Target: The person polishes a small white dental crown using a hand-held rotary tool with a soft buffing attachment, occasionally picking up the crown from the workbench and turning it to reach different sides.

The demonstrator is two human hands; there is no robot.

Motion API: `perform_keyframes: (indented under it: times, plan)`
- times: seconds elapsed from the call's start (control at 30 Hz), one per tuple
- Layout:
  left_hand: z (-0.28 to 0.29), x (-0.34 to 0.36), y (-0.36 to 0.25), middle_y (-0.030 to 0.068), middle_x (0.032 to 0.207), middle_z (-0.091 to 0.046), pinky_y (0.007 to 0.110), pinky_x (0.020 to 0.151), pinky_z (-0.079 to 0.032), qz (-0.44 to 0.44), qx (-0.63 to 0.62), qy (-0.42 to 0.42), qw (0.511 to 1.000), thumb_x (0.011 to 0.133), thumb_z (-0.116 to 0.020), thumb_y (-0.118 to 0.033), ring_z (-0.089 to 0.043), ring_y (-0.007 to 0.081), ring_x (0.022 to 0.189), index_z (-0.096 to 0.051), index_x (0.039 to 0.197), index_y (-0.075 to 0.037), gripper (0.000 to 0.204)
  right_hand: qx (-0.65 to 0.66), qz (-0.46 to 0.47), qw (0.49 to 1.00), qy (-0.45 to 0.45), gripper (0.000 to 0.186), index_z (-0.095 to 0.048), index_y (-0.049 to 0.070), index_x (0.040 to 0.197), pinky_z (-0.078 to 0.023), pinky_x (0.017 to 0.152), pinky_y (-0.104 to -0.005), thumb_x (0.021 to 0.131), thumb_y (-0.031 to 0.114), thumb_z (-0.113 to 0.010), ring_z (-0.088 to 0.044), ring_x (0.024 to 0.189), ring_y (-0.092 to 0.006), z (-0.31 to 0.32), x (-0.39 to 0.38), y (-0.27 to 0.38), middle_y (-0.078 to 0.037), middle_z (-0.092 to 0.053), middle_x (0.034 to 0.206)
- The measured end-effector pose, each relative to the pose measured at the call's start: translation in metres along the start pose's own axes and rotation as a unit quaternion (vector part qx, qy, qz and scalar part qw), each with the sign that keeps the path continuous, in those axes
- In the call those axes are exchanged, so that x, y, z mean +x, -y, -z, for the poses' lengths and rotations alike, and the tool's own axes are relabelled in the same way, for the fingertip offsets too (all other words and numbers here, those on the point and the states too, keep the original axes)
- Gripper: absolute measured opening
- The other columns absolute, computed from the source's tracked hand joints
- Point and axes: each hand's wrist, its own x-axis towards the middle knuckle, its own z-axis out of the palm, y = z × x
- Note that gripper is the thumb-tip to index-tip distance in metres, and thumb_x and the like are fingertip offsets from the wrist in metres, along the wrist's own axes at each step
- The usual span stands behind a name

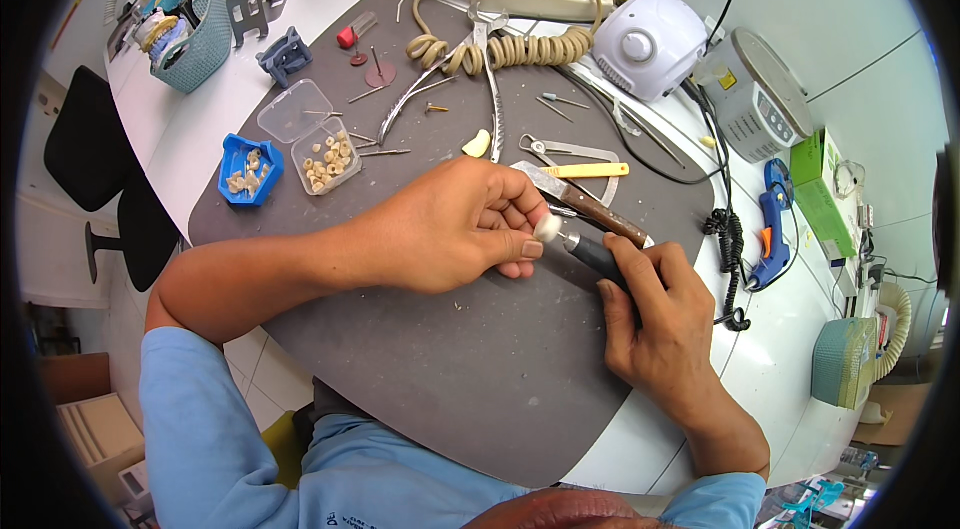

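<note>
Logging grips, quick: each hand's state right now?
Left hand: curled in at a small white piece; whether it holds it cannot be told.
Right hand: closed, holding a dark handpiece.

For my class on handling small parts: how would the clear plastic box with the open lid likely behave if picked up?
The clear plastic box is probably light, its see-through walls looking thin. Its open lid may flap, seeming hinged along one edge. The loose beige pieces inside could spill if it tilts.

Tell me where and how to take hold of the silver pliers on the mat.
Grip the silver pliers around both long handles, probably coming from the wearer's side: the handles splay apart toward the wearer, while the head points away, by the coiled beige hose.
</note>
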Motion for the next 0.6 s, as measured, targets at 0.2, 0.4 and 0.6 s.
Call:
perform_keyframes:
  times: [0.2, 0.4, 0.6]
  plan:
    - [0.0005, 0.0010, 0.0032, 0.0112, 0.110, -0.076, 0.031, 0.091, -0.067, -0.005, 0.001, 0.000, 1.000, 0.112, -0.072, -0.002, -0.079, 0.0154, 0.098, -0.066, 0.123, 0.006, 0.015, -0.001, 0.000, 1.000, 0.000, 0.046, -0.078, 0.007, 0.135, -0.050, 0.064, -0.0412, 0.090, 0.009, -0.087, -0.062, 0.075, -0.0273, 0.0004, 0.0005, 0.0002, -0.011, -0.061, 0.098]
    - [0.0001, 0.0009, 0.0020, 0.0116, 0.110, -0.076, 0.031, 0.091, -0.067, -0.002, 0.007, -0.001, 1.000, 0.112, -0.071, -0.001, -0.079, 0.0157, 0.097, -0.066, 0.123, 0.007, 0.015, 0.005, -0.009, 1.000, -0.006, 0.047, -0.078, 0.006, 0.135, -0.050, 0.064, -0.0410, 0.089, 0.008, -0.087, -0.062, 0.075, -0.0269, -0.0002, 0.0007, 0.0005, -0.011, -0.062, 0.097]
    - [-0.0007, 0.0010, 0.0005, 0.0119, 0.109, -0.076, 0.031, 0.091, -0.067, 0.000, 0.011, -0.002, 1.000, 0.112, -0.071, 0.000, -0.079, 0.0157, 0.098, -0.066, 0.123, 0.007, 0.014, 0.014, -0.006, 1.000, -0.009, 0.046, -0.079, 0.007, 0.135, -0.052, 0.065, -0.0408, 0.089, 0.009, -0.087, -0.064, 0.075, -0.0269, 0.0001, 0.0016, -0.0005, -0.010, -0.063, 0.097]
